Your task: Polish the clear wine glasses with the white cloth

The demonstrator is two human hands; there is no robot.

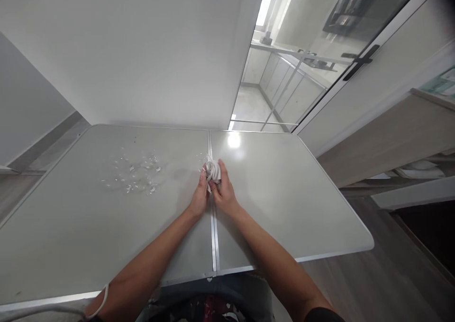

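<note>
Above the table's middle seam, my two hands are close together around a small bundle. My right hand (225,193) is closed round a white cloth (214,171), with the thumb in front and the fingers at its right side. Against the cloth's left side, my left hand (200,196) grips a small see-through item (207,168) that looks like glass or clear plastic. Its exact shape is partly covered by the cloth and fingers. To the left, a group of several similar see-through pieces (142,173) stands on the table, their outlines faint apart from bright glints.
The pale table (277,194) has a metal edge and a metal seam (214,241) down its middle. A white wall (142,52) rises behind it. At the right are a glass sliding door (284,76) and a wooden shelf (398,128). A cable (53,308) lies at the lower left.
</note>
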